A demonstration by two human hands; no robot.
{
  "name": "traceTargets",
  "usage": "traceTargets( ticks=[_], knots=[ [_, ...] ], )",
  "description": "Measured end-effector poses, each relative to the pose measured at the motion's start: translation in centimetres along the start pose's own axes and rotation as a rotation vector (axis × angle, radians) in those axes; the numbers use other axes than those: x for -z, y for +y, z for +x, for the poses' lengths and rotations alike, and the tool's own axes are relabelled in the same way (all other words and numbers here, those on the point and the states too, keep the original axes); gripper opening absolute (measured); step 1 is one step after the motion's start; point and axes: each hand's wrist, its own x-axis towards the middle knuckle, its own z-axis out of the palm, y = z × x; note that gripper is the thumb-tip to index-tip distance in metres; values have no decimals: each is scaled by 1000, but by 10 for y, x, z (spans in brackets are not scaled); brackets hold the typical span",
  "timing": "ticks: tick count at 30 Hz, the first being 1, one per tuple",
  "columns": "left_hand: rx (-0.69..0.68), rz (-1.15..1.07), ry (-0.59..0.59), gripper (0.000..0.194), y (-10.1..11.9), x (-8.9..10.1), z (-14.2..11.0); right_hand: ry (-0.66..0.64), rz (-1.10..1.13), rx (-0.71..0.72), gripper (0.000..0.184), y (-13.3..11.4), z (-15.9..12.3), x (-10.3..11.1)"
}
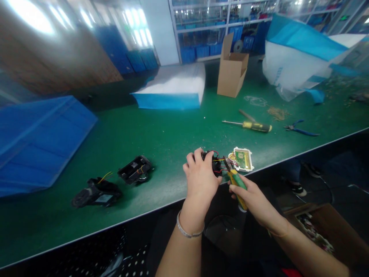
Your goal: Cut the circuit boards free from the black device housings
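My left hand (pixel 201 175) is wrapped over a black plastic housing (pixel 216 166) near the table's front edge, covering much of it. Red and yellow wires run from this housing to a white-framed circuit board (pixel 242 159) lying just to the right. Cutting pliers (pixel 236 180) with green and yellow handles are gripped in my right hand (pixel 248 194). Their jaws lie at the wires between housing and board; whether they touch a wire I cannot tell. Farther left lie a black open casing (pixel 135 170) and another black part (pixel 98 194) with a yellow wire sticking up.
A yellow-black screwdriver (pixel 256 126) and blue-handled pliers (pixel 302 130) lie on the green table (pixel 173 134). Behind stand a cardboard box (pixel 232 75) and a white-blue sack (pixel 296 61). A blue bin (pixel 37 142) is at left. Below right, an open carton (pixel 331 227) holds parts.
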Motion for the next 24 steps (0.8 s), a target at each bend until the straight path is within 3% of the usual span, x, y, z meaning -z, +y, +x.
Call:
traceTargets(
  ticks=[9, 14, 20, 24],
  knots=[
    [4, 14, 33, 76, 6, 1, 0, -12, 80, -7, 33, 0, -2, -1],
    [-5, 34, 38, 75, 7, 1, 0, -34, 154, -71, 46, 1, -2, -4],
    [-8, 57, 65, 73, 7, -3, 0, -48, -41, -6, 49, 11, 2, 1],
    [-19, 53, 100, 72, 6, -6, -1, 12, -151, 76, 47, 19, 2, 1]
  ],
)
